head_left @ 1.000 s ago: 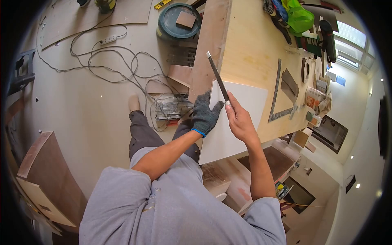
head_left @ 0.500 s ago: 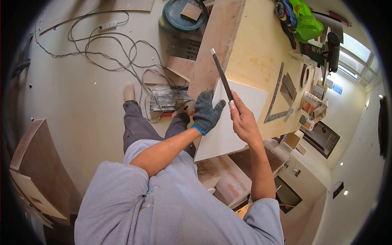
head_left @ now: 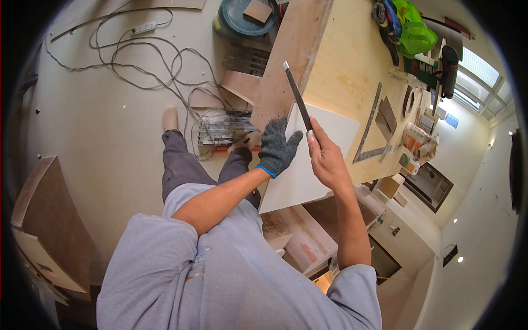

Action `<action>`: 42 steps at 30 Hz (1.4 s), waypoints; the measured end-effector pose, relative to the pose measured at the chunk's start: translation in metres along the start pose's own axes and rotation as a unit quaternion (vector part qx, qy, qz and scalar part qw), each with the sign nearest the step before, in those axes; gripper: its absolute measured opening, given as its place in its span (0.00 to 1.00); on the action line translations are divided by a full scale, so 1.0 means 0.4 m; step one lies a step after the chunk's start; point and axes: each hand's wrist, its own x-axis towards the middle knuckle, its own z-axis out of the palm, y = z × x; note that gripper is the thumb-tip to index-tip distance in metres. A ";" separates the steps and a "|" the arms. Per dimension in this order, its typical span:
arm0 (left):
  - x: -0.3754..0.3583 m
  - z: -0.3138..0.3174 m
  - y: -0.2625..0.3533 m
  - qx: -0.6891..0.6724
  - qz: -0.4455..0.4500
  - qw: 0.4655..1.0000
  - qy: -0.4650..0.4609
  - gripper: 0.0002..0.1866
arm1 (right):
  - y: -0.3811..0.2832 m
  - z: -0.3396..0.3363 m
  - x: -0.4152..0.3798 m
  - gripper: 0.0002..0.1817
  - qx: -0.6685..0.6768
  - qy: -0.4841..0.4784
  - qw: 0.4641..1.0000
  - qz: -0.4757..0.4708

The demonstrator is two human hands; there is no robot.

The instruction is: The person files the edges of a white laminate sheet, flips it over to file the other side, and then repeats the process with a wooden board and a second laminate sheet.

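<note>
My left hand [head_left: 279,148], in a dark knitted glove with a blue cuff, grips the edge of a white panel [head_left: 300,184]. Its thumb lies over the panel's face, and the other fingers are partly hidden at the edge. Bare, my right hand [head_left: 329,159] is closed around the lower end of a long, flat, dark file [head_left: 297,96] with a bright tip. The file slants up and away along the panel's edge, close to my gloved thumb. Under the panel is a pale wooden worktable [head_left: 341,71].
A metal square [head_left: 367,132] and dark sanding pieces [head_left: 387,118] lie on the worktable. A green bag [head_left: 413,33] sits at its far end. Cables [head_left: 159,71] loop over the floor near my feet, beside a lidded bucket [head_left: 247,19]. Curved panels [head_left: 49,214] stand at left.
The whole view has shifted slightly. Both hands keep almost the same pose on the panel and the file, with only a very small movement of the file.
</note>
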 end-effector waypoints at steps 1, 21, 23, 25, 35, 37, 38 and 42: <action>0.001 0.001 0.001 -0.006 -0.005 1.000 -0.001 0.26 | -0.002 -0.002 0.001 0.25 -0.002 0.000 1.000 -0.004; -0.001 0.011 -0.014 -0.011 -0.008 1.000 -0.017 0.31 | -0.019 -0.009 0.007 0.25 0.017 -0.007 1.000 0.024; -0.005 0.019 -0.023 0.017 0.002 1.000 -0.009 0.31 | -0.015 -0.001 0.011 0.25 0.012 -0.007 1.000 0.021; -0.007 0.025 -0.030 0.030 0.005 1.000 -0.008 0.31 | -0.009 0.000 0.012 0.25 0.008 -0.010 1.000 0.013; -0.005 0.017 -0.023 0.015 0.006 1.000 -0.009 0.30 | -0.020 0.005 0.004 0.25 -0.005 -0.001 1.000 0.023; -0.002 0.013 -0.022 0.011 0.010 1.000 -0.003 0.29 | -0.012 0.002 0.002 0.25 -0.002 0.008 1.000 0.020; -0.002 0.011 -0.018 0.006 0.010 1.000 -0.001 0.29 | -0.006 0.000 0.001 0.25 0.000 0.009 1.000 0.018; -0.001 0.017 -0.020 0.019 0.012 1.000 0.001 0.28 | 0.012 -0.002 -0.006 0.26 0.010 0.011 1.000 -0.002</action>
